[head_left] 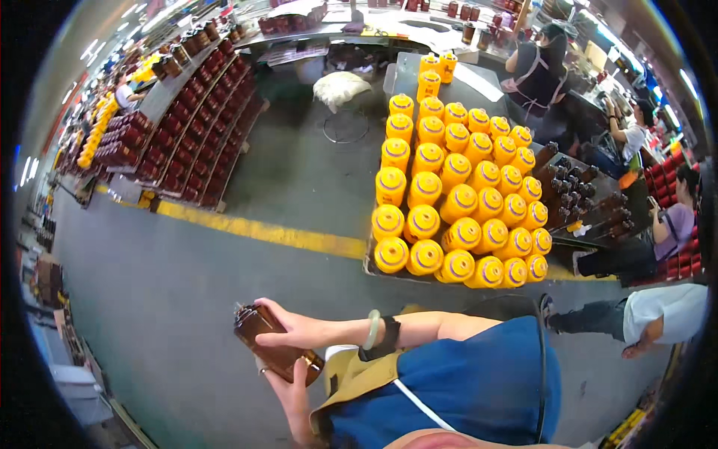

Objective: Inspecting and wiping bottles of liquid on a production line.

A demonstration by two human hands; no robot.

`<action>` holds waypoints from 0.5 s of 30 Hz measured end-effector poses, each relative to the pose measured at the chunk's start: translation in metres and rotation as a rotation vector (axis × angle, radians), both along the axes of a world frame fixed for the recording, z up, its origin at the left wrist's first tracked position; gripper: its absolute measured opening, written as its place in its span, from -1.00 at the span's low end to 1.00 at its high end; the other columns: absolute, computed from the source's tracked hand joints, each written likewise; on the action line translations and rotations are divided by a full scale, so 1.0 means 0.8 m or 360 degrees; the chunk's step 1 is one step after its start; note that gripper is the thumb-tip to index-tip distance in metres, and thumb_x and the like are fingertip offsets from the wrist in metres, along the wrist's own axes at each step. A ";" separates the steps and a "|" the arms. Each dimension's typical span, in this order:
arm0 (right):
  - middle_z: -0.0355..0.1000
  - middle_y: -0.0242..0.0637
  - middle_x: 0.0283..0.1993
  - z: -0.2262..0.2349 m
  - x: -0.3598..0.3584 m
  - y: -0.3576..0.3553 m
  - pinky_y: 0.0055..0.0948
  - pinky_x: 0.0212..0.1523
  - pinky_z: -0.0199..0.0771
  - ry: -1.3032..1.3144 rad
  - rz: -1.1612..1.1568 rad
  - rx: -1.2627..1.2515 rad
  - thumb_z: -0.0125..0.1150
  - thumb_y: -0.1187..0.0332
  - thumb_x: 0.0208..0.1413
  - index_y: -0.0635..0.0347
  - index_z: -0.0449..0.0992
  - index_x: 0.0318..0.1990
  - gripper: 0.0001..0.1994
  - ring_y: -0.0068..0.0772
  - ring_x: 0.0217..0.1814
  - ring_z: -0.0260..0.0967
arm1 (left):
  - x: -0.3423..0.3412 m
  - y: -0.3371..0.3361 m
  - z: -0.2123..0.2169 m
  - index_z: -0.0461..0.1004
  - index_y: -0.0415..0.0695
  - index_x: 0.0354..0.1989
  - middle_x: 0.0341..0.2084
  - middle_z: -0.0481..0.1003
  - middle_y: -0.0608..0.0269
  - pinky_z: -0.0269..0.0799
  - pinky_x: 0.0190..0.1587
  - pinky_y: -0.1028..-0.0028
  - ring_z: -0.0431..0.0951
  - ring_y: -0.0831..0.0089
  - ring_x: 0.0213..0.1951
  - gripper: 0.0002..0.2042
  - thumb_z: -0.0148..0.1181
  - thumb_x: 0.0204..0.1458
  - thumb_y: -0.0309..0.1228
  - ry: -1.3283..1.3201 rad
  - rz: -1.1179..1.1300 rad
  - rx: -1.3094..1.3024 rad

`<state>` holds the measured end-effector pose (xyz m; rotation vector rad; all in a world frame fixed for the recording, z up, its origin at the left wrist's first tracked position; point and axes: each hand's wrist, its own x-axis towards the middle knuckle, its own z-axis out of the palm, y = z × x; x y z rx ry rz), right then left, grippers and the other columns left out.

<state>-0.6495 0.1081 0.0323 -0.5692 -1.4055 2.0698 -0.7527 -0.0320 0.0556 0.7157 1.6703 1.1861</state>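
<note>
A glossy dark brown cylindrical canister [275, 346] is held slanting at the lower left, in front of my body. My right hand [293, 323], below a pale green bangle and a black wristband, is closed over its upper side. From underneath, my left hand [290, 385] grips it, the thumb resting near the end closest to me. Small fittings stick up from the far end; their kind is too small to tell. Fingers cover part of the canister's surface.
Yellow cylindrical containers [460, 202] stand in rows on a low dark platform to the right. Racks of dark red-brown pieces [183, 127] stand at left. A stool with a white cover [341, 90] is behind. Several people work at right, one person [666, 314] nearby.
</note>
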 end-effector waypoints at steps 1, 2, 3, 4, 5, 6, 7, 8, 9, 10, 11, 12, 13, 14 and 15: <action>0.19 0.11 0.35 0.002 -0.020 0.033 -0.28 0.41 0.12 -0.0027 0.0010 -0.0035 0.23 -0.10 0.18 0.29 -0.12 0.45 -0.08 -0.10 0.41 0.15 | -0.035 0.031 -0.009 -0.06 -0.20 0.46 0.25 0.26 0.09 0.31 0.24 0.35 0.33 0.33 0.22 -0.23 0.27 0.16 -0.42 -0.0005 -0.0053 0.0031; 0.18 0.11 0.36 0.004 -0.038 0.067 -0.29 0.41 0.11 -0.0053 0.0017 -0.0067 0.22 -0.11 0.18 0.29 -0.13 0.45 -0.07 -0.10 0.42 0.14 | -0.066 0.062 -0.019 -0.07 -0.20 0.47 0.26 0.25 0.08 0.31 0.24 0.34 0.33 0.32 0.23 -0.23 0.26 0.16 -0.43 -0.0011 -0.0107 0.0064; 0.18 0.10 0.36 -0.012 -0.056 0.099 -0.28 0.41 0.12 -0.0024 -0.0050 -0.0035 0.21 -0.12 0.18 0.28 -0.12 0.45 -0.07 -0.09 0.41 0.15 | -0.088 0.102 -0.023 -0.07 -0.20 0.47 0.26 0.25 0.08 0.31 0.24 0.34 0.33 0.32 0.23 -0.23 0.26 0.16 -0.43 -0.0013 -0.0141 0.0066; 0.19 0.08 0.35 -0.020 -0.076 0.131 -0.28 0.41 0.13 -0.0009 -0.0114 0.0004 0.21 -0.08 0.20 0.27 -0.09 0.45 -0.12 -0.13 0.41 0.15 | -0.112 0.139 -0.027 -0.08 -0.22 0.46 0.27 0.23 0.07 0.30 0.26 0.34 0.31 0.32 0.25 -0.23 0.26 0.15 -0.46 -0.0084 -0.0205 0.0082; 0.19 0.06 0.35 -0.027 -0.087 0.166 -0.28 0.41 0.12 -0.0010 -0.0190 0.0011 0.21 -0.05 0.21 0.26 -0.08 0.45 -0.14 -0.16 0.42 0.13 | -0.133 0.183 -0.028 -0.09 -0.24 0.45 0.28 0.21 0.05 0.29 0.28 0.33 0.28 0.31 0.27 -0.23 0.25 0.13 -0.49 -0.0155 -0.0272 0.0098; 0.18 0.05 0.35 -0.026 -0.091 0.199 -0.29 0.41 0.12 -0.0020 -0.0295 0.0002 0.21 -0.02 0.23 0.25 -0.07 0.45 -0.16 -0.19 0.42 0.12 | -0.135 0.238 -0.008 -0.05 -0.26 0.44 0.27 0.22 0.06 0.31 0.27 0.35 0.31 0.31 0.26 -0.24 0.27 0.11 -0.50 -0.0136 -0.0369 0.0134; 0.17 0.03 0.36 -0.030 -0.101 0.234 -0.30 0.42 0.11 -0.0006 -0.0439 0.0002 0.22 0.01 0.23 0.27 -0.09 0.46 -0.16 -0.20 0.44 0.10 | -0.154 0.291 -0.012 -0.02 -0.26 0.42 0.25 0.25 0.07 0.33 0.25 0.36 0.33 0.33 0.25 -0.25 0.27 0.11 -0.51 -0.0145 -0.0554 0.0143; 0.17 0.01 0.37 -0.035 -0.109 0.271 -0.31 0.42 0.09 0.0004 -0.0572 0.0007 0.22 0.03 0.24 0.29 -0.10 0.46 -0.16 -0.22 0.45 0.08 | -0.172 0.344 -0.023 0.02 -0.27 0.41 0.23 0.28 0.07 0.34 0.24 0.37 0.35 0.34 0.23 -0.27 0.28 0.10 -0.52 -0.0156 -0.0729 0.0157; 0.15 0.01 0.38 -0.034 -0.107 0.309 -0.32 0.43 0.08 -0.0062 -0.0737 -0.0003 0.23 0.03 0.23 0.31 -0.11 0.46 -0.14 -0.23 0.46 0.07 | -0.177 0.400 -0.024 0.05 -0.27 0.39 0.21 0.30 0.08 0.36 0.22 0.38 0.37 0.36 0.21 -0.29 0.29 0.10 -0.52 -0.0167 -0.0849 0.0191; 0.14 0.00 0.38 -0.029 -0.102 0.342 -0.32 0.44 0.07 -0.0135 -0.0915 -0.0020 0.24 0.03 0.23 0.34 -0.13 0.47 -0.12 -0.23 0.47 0.06 | -0.175 0.451 -0.021 0.08 -0.27 0.37 0.19 0.33 0.09 0.37 0.20 0.39 0.39 0.38 0.19 -0.31 0.29 0.09 -0.52 -0.0186 -0.0981 0.0219; 0.13 0.01 0.39 -0.022 -0.102 0.376 -0.32 0.44 0.07 -0.0072 -0.1013 -0.0005 0.24 0.04 0.23 0.37 -0.15 0.47 -0.11 -0.23 0.47 0.06 | -0.179 0.501 -0.023 0.06 -0.27 0.37 0.17 0.34 0.09 0.41 0.18 0.36 0.41 0.38 0.17 -0.31 0.30 0.10 -0.52 -0.0149 -0.1158 0.0270; 0.13 0.01 0.39 -0.018 -0.094 0.410 -0.32 0.44 0.07 -0.0016 -0.1137 0.0011 0.24 0.05 0.23 0.39 -0.16 0.47 -0.10 -0.23 0.46 0.06 | -0.176 0.551 -0.023 0.03 -0.26 0.37 0.16 0.34 0.10 0.45 0.16 0.34 0.44 0.38 0.15 -0.30 0.30 0.10 -0.53 -0.0123 -0.1359 0.0321; 0.12 0.00 0.39 -0.012 -0.083 0.448 -0.32 0.44 0.08 -0.0071 -0.1218 0.0008 0.24 0.10 0.24 0.39 -0.18 0.48 -0.11 -0.23 0.46 0.07 | -0.170 0.597 -0.016 0.03 -0.27 0.36 0.15 0.35 0.10 0.45 0.16 0.34 0.44 0.38 0.15 -0.30 0.30 0.11 -0.52 -0.0162 -0.1438 0.0311; 0.14 -0.03 0.38 0.002 -0.074 0.475 -0.32 0.41 0.13 -0.0065 -0.1321 -0.0089 0.24 0.19 0.26 0.39 -0.20 0.48 -0.13 -0.27 0.44 0.10 | -0.158 0.640 -0.011 0.03 -0.28 0.36 0.15 0.36 0.09 0.46 0.15 0.34 0.44 0.38 0.15 -0.30 0.31 0.11 -0.50 -0.0203 -0.1515 0.0299; 0.15 -0.04 0.38 0.003 -0.063 0.509 -0.32 0.40 0.16 0.0002 -0.1414 -0.0143 0.24 0.22 0.26 0.38 -0.21 0.49 -0.14 -0.29 0.42 0.12 | -0.141 0.681 -0.012 0.00 -0.28 0.37 0.16 0.36 0.07 0.45 0.16 0.34 0.45 0.37 0.14 -0.28 0.31 0.11 -0.49 -0.0344 -0.1468 0.0315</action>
